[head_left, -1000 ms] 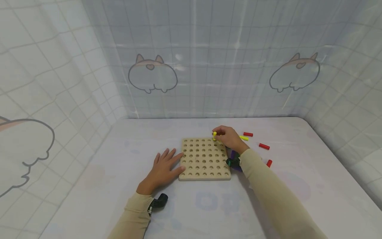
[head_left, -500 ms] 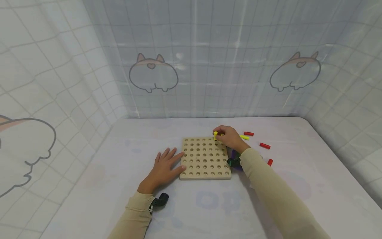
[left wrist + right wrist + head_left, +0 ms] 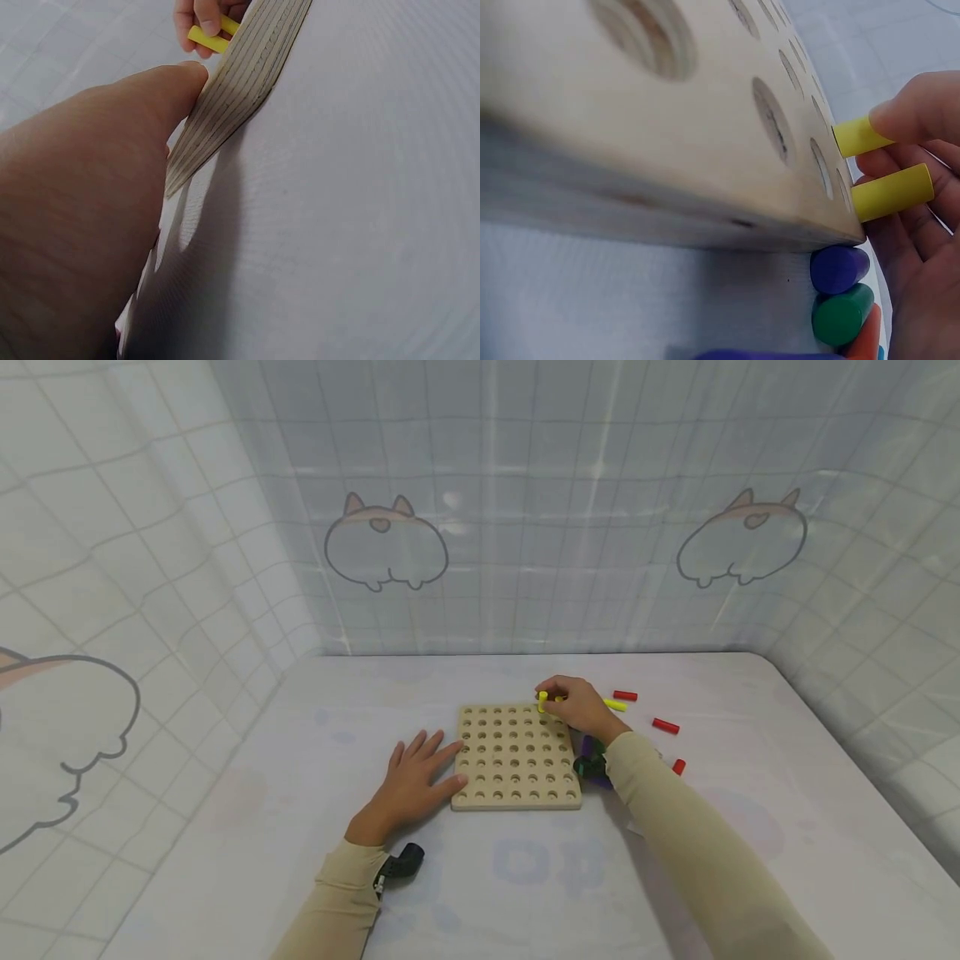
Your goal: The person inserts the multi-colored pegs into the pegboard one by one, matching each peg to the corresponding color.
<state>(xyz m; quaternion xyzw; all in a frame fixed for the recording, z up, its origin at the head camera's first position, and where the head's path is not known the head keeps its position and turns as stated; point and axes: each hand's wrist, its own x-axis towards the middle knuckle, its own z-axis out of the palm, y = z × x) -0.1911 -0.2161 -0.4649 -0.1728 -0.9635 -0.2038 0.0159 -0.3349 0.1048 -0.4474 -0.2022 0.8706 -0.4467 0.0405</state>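
A square wooden pegboard point(image 3: 506, 771) with rows of round holes lies flat on the table. At its far edge my right hand point(image 3: 581, 706) pinches a yellow peg point(image 3: 859, 136) between thumb and fingers, its lower end right at a hole. Beside it, a second yellow peg point(image 3: 892, 193) stands in the corner hole, in front of the curved fingers. My left hand point(image 3: 408, 787) rests with spread fingers at the board's left side, the thumb and index fingertip touching its edge. In the left wrist view, the thumb point(image 3: 180, 82) lies against the board's layered side.
Right of the board, red pegs point(image 3: 665, 727) and a yellow peg point(image 3: 615, 705) lie loose on the table. A purple peg point(image 3: 840, 269), a green peg point(image 3: 843, 315) and an orange peg point(image 3: 866, 337) lie close by the board's right side, partly under the right wrist. Tile-patterned curtains surround the table.
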